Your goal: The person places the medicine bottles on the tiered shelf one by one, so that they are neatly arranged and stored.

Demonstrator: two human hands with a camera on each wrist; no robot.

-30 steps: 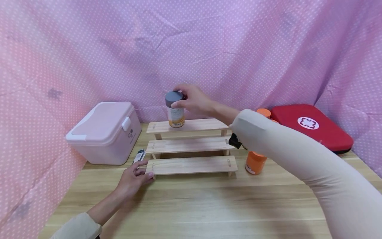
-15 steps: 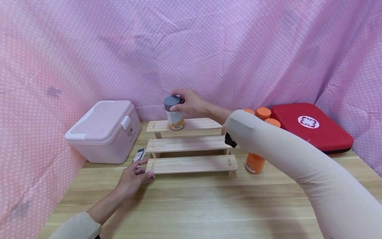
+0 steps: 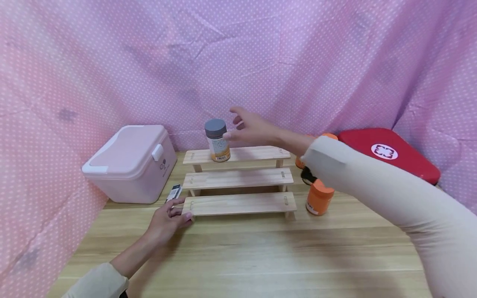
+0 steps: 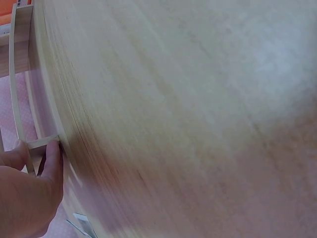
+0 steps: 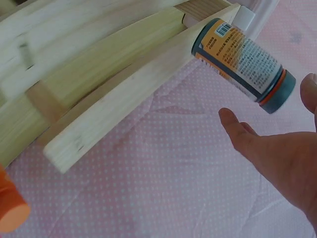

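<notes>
On the left part of the top tier of a three-step wooden rack (image 3: 238, 203) stands a pill bottle (image 3: 218, 142) with a grey lid and a white and orange label. My right hand (image 3: 257, 127) is beside it, thumb and fingers spread, the thumb tip close to the lid in the head view. The right wrist view shows a gap between those fingers (image 5: 237, 130) and the bottle (image 5: 242, 62). My left hand (image 3: 165, 221) holds the left end of the lowest tier; in the left wrist view thumb and fingers pinch the rack (image 4: 42, 144) at its leg.
Left of the rack sits a pale pink lidded box (image 3: 128, 165), with a small printed packet (image 3: 174, 193) between them. Orange bottles (image 3: 319, 198) stand to the right, partly behind my right sleeve. A red case (image 3: 391, 151) lies at the back right. Pink dotted cloth (image 3: 238, 62) hangs behind.
The bottle, held by its lid, came down slightly onto the top tier. My right hand then let go of it, spread its fingers and moved right. The left hand stayed put.
</notes>
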